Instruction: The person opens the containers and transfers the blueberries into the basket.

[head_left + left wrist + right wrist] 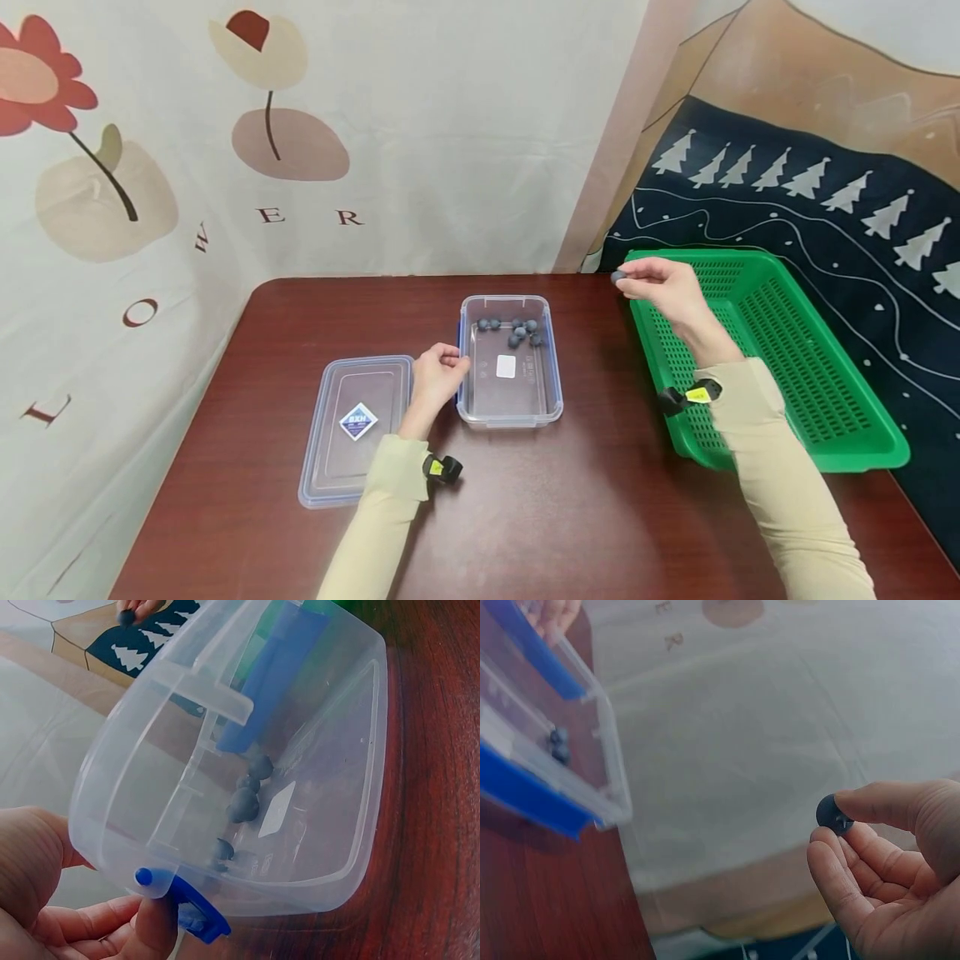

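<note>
Right hand (663,287): pinched a dark berry (618,276) between thumb and fingertips, raised above the near-left corner of the green basket (825,392).
Left hand (435,379): curled on the left rim of the clear box (551,392), gripping it.
Clear box: on the desk (562,517), more dark berries (517,332) at its far end.
Lid (330,467): flat on the desk, just left of the left hand.

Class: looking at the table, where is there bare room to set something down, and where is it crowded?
Free: the near table between the sleeves, the far-left corner behind the lid, and the green basket floor. Crowded: the clear box's far end, with dark balls.
</note>
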`<state>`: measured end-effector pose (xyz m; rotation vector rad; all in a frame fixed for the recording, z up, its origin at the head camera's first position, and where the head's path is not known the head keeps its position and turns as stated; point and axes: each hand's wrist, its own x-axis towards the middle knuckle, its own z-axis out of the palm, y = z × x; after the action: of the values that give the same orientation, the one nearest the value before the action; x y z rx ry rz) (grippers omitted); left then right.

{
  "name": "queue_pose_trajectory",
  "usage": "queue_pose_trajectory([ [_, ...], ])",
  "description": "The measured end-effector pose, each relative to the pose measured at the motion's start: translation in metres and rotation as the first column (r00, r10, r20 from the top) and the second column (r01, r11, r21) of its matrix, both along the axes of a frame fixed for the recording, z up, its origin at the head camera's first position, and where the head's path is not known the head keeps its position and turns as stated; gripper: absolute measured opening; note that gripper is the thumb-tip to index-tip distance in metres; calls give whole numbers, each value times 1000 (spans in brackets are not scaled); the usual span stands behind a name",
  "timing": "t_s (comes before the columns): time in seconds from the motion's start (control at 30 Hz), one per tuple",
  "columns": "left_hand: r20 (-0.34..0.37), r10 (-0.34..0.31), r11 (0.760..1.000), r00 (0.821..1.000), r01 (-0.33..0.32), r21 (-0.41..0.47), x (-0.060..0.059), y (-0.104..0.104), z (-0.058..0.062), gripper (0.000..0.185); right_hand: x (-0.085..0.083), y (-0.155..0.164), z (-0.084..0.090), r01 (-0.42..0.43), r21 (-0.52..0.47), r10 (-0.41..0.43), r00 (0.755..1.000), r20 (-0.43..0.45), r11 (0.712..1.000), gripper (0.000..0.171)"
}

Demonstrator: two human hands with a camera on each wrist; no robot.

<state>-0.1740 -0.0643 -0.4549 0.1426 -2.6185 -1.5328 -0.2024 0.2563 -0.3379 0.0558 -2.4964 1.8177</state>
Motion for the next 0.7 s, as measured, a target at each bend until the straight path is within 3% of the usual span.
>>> queue_pose_trajectory([
  [0.17, 8, -10, 1000, 1000, 10, 12, 0, 0, 0, 18, 4, 27, -3, 1, -168, -8, 999, -41, 986, 14],
  [0.37, 17, -15, 1000, 1000, 15, 15, 0, -1, -1, 19, 4, 57, -14, 18, -334, -39, 998, -58, 942, 18],
  [0.53, 10, -17, 1000, 1000, 17, 15, 0, -1, 0, 19, 4, 73, -22, 109, -345, -98, 994, 48, 932, 16],
  [0.7, 13, -23, 1000, 1000, 23, 14, 0, -1, 0, 19, 3, 84, -32, 191, -319, -141, 975, 171, 928, 12],
])
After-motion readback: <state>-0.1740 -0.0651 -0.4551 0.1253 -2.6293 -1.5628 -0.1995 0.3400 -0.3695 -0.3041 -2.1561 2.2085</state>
